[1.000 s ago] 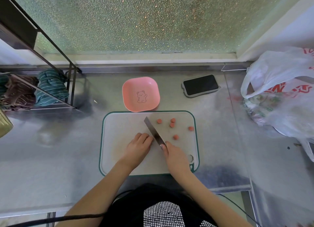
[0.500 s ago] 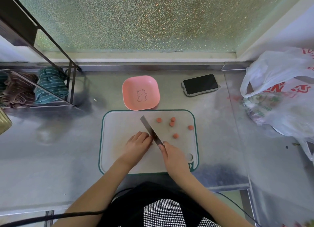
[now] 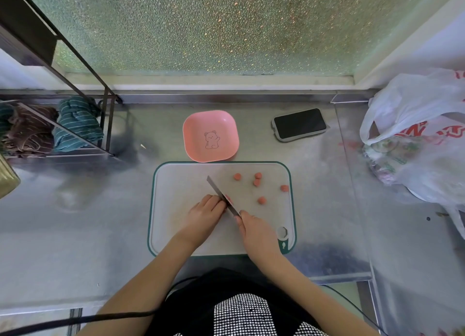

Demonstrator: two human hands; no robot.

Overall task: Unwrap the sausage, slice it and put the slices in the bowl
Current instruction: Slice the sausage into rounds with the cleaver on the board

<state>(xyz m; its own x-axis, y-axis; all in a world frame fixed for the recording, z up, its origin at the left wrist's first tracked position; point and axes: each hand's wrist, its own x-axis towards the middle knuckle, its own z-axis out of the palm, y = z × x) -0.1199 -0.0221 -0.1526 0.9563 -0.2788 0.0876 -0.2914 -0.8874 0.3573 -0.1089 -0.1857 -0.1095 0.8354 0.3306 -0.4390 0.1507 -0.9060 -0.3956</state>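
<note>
Head view looks down on a grey stainless-steel worktop [image 3: 75,222] that runs under a frosted, speckled glass window [image 3: 201,26]. At the right edge of the worktop slumps a white plastic shopping bag with red print [image 3: 415,144]. At the left stands a black metal wire rack [image 3: 75,84] with folded striped cloths in teal and brown [image 3: 75,124] on its lower shelf. In the middle lies a white rectangular cutting board with a green rim [image 3: 176,184], its long side facing the person. Just behind the board's far edge sits a pink square plastic bowl with a bear drawing [image 3: 210,135], with no slices in it. To the right of the bowl, apart from it, a black smartphone in a grey case [image 3: 299,124] lies face up. The left hand [image 3: 205,213] rests on the board with fingers curled over the pink sausage [image 3: 227,198], of which only a small end shows at the blade. The right hand [image 3: 254,228] grips the handle of a steel kitchen knife [image 3: 221,194], whose blade slants away to the far left and sits against the sausage end, just beside the left fingertips. Five round pink sausage slices [image 3: 257,182] lie scattered on the right half of the board, two of them touching.
</note>
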